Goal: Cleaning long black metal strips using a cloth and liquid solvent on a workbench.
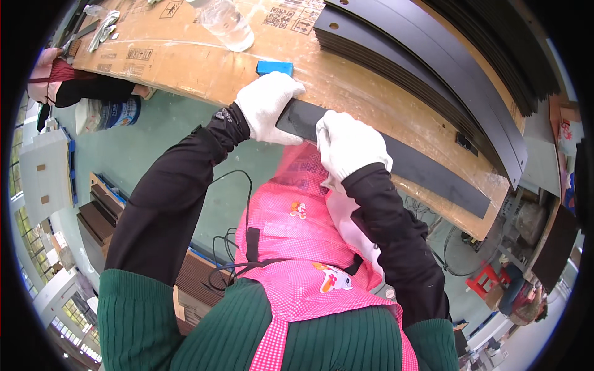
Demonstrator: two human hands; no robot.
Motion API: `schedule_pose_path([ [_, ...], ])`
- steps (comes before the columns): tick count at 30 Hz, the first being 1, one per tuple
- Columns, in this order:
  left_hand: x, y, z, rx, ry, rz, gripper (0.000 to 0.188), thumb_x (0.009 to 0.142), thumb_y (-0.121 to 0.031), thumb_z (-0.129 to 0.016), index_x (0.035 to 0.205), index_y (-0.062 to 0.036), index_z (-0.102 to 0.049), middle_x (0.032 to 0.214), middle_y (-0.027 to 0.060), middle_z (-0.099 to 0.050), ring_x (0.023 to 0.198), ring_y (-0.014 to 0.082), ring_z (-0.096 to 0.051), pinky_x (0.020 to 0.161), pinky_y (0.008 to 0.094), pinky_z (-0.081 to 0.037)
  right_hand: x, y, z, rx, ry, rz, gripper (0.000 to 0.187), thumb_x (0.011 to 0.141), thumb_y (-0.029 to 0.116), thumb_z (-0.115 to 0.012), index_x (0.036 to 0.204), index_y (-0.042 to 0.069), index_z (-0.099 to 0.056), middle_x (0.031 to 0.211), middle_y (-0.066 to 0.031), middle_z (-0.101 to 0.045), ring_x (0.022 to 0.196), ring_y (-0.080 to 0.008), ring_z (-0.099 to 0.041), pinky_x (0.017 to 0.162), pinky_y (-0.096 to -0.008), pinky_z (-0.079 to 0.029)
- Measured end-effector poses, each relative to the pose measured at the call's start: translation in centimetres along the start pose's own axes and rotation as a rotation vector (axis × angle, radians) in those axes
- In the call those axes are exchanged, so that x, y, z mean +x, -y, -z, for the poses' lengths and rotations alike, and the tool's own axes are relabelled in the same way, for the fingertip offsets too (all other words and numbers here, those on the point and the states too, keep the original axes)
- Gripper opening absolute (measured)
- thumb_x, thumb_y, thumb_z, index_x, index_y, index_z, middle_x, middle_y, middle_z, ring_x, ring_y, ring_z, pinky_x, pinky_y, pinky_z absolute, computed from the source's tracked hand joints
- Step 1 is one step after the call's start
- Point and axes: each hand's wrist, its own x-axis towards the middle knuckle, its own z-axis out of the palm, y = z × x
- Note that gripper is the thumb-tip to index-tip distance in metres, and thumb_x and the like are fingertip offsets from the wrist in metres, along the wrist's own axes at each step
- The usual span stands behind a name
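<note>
A long dark grey panel [427, 167] lies along the near edge of the cardboard-covered table, slanting down to the right. My left hand [269, 108], in a white glove, is closed around its left end. Just right of it my right hand [352, 145], also gloved in white, rests on the panel's upper face with fingers curled in. What those fingers hold, if anything, is hidden under the glove. A small blue block [274, 68] sits on the table right beyond my left hand.
Stacked dark panels [396, 68] fill the table's far right, with a small black object [466, 143] beside them. A clear plastic bottle [226, 25] stands at the back. Another person [55, 80] is at the far left, near a blue bucket [120, 112]. Black cables [232, 247] hang below.
</note>
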Motion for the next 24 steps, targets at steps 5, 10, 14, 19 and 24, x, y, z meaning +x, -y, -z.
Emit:
schedule_pose_path([
  [5,1.9,0.1,-1.9,-0.016,-0.104,-0.085,0.066,0.068,-0.027,-0.09,0.123,-0.0013,-0.065,0.111,0.0201,-0.069,0.102,0.0411,-0.069,0.093,0.0458,-0.056,2.8,2.3,-2.0,-0.028,-0.132,0.009,0.023,0.097,0.025,-0.057,0.101,0.007,-0.072,0.098,-0.0197,-0.076,0.088,-0.041,-0.076,0.08,-0.0522,-0.06],
  [10,0.1,0.2,-1.0,0.052,-0.073,-0.045,0.082,0.058,-0.033,-0.096,0.127,-0.0016,-0.063,0.117,0.0195,-0.067,0.109,0.0415,-0.066,0.096,0.047,-0.055,-1.9,-1.8,-0.4,-0.002,-0.091,-0.07,0.023,0.098,0.028,-0.057,0.099,0.011,-0.072,0.095,-0.0192,-0.075,0.087,-0.0406,-0.075,0.08,-0.0515,-0.06],
  [14,0.1,0.2,-0.4,0.082,-0.012,-0.055,0.085,0.052,-0.034,-0.096,0.126,-0.0058,-0.064,0.113,0.0164,-0.065,0.103,0.0383,-0.065,0.091,0.0458,-0.055,-10.9,-15.2,2.7,-0.134,-0.234,-0.508,0.033,0.104,0.033,-0.05,0.103,0.007,-0.07,0.103,-0.0212,-0.076,0.094,-0.0413,-0.075,0.087,-0.0512,-0.06],
  [19,1.4,-0.3,-1.3,0.068,-0.015,-0.072,0.081,0.052,-0.034,-0.095,0.122,-0.0069,-0.063,0.112,0.0155,-0.065,0.102,0.0386,-0.065,0.089,0.0465,-0.055,-14.4,-18.1,4.2,-0.187,-0.277,-0.872,0.034,0.107,0.035,-0.05,0.104,0.007,-0.069,0.105,-0.0218,-0.076,0.098,-0.0409,-0.075,0.088,-0.0531,-0.059],
  [24,1.0,-0.3,-1.3,0.124,0.009,-0.048,0.079,0.053,-0.034,-0.096,0.119,-0.0071,-0.063,0.111,0.0144,-0.065,0.103,0.037,-0.066,0.09,0.0459,-0.055,-12.9,-13.9,3.0,-0.13,-0.209,-0.688,0.031,0.107,0.036,-0.048,0.108,0.012,-0.068,0.107,-0.0192,-0.076,0.103,-0.0392,-0.075,0.092,-0.0507,-0.059],
])
